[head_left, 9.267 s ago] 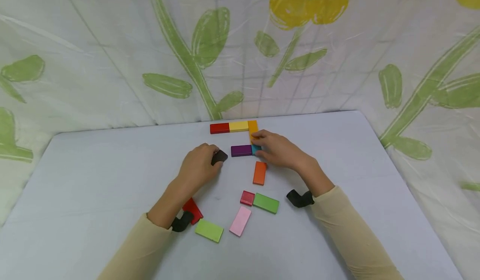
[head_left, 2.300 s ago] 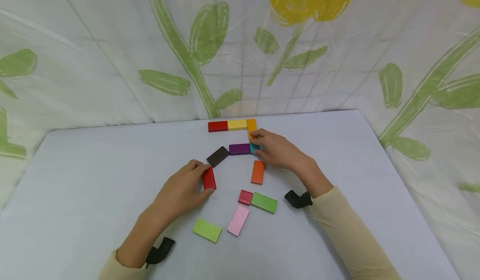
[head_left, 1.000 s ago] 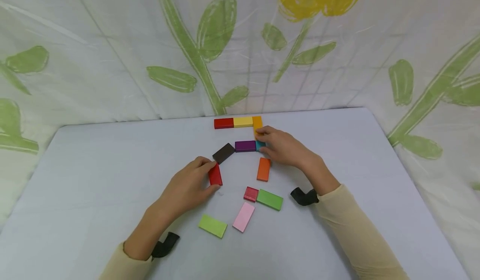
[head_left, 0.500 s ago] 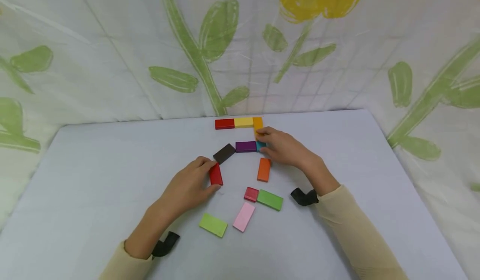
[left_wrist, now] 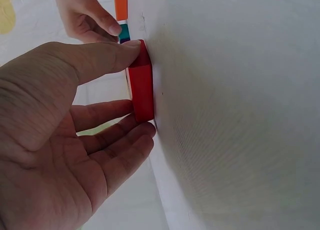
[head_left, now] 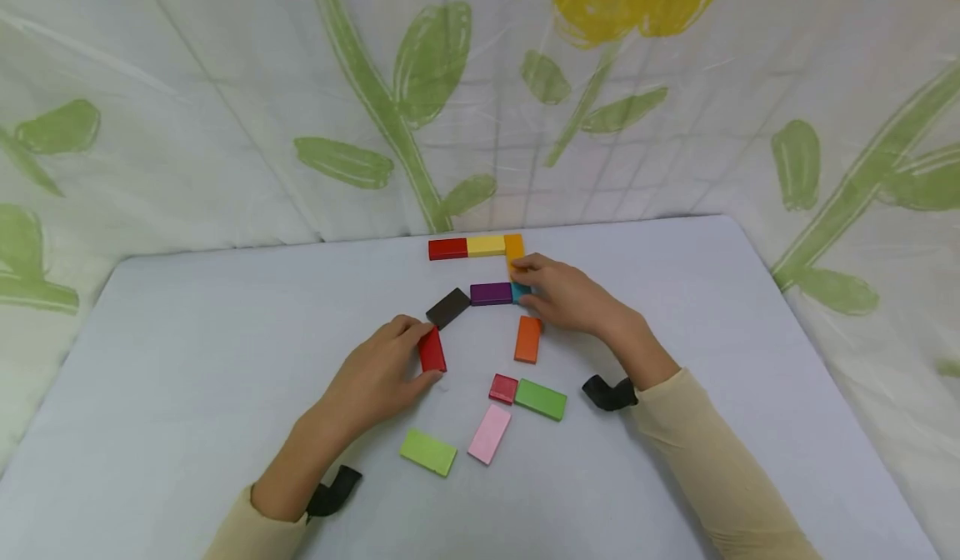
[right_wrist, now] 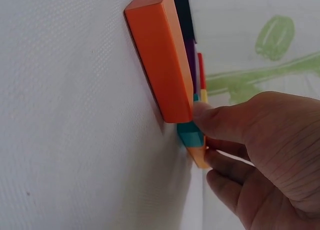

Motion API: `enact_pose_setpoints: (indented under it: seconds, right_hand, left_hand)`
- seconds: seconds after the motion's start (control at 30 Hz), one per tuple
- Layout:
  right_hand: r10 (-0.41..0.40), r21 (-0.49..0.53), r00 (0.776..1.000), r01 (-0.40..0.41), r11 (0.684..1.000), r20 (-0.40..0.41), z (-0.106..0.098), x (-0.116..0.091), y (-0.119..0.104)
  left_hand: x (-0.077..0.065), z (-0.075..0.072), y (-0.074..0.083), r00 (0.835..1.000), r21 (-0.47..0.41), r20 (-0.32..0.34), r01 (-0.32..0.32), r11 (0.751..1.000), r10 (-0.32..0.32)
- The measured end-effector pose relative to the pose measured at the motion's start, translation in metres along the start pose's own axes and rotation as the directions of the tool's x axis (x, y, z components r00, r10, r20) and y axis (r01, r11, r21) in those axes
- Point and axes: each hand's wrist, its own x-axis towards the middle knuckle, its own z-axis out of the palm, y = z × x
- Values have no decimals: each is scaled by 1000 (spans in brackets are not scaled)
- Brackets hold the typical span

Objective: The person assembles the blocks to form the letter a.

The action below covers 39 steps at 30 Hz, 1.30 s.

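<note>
My left hand holds a red block on the table, thumb at its near end and fingertips at its far end. The far end of this block meets the lower corner of a dark brown block. That one reaches a purple block, followed by a small teal block. My right hand has its thumb at the teal block and its fingers at the side of an amber block. In the right wrist view, the thumb covers part of the teal block.
A yellow block and another red block continue leftward from the amber one. Loose nearer me lie orange, small crimson, green, pink and lime blocks. A flowered cloth hangs behind the table.
The left hand has let go of the dark brown block beside the purple one. It has brought the red block forward from near my left wrist to the brown block. The right hand stays put.
</note>
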Motion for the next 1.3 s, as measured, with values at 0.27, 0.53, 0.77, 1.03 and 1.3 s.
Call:
enact_pose_setpoints:
  seconds: [0.27,0.53,0.77,1.03,1.3]
  right_hand:
    - [18,9,1000,-18,1000,-5,2,0,2]
    - [29,22,1000,-29,999,-2,3,-2,1]
    - [9,21,1000,-9,1000,-17,1,-2,1]
    - [-5,25,1000,5,1000,-20,2,-2,2]
    - [-2,25,1000,3,1000,-15,2,-1,3]
  left_hand:
    - [1,0,1,1000,7,4,2,1000,-2]
    - [1,-1,0,1000,29,7,-9,1000,9]
    - [3,-1,0,999,32,33,-4,999,3]
    - [-2,-6,2,1000,16,22,-9,1000,9]
    - [-23,-10,11,990,22,-24,-138,990,138]
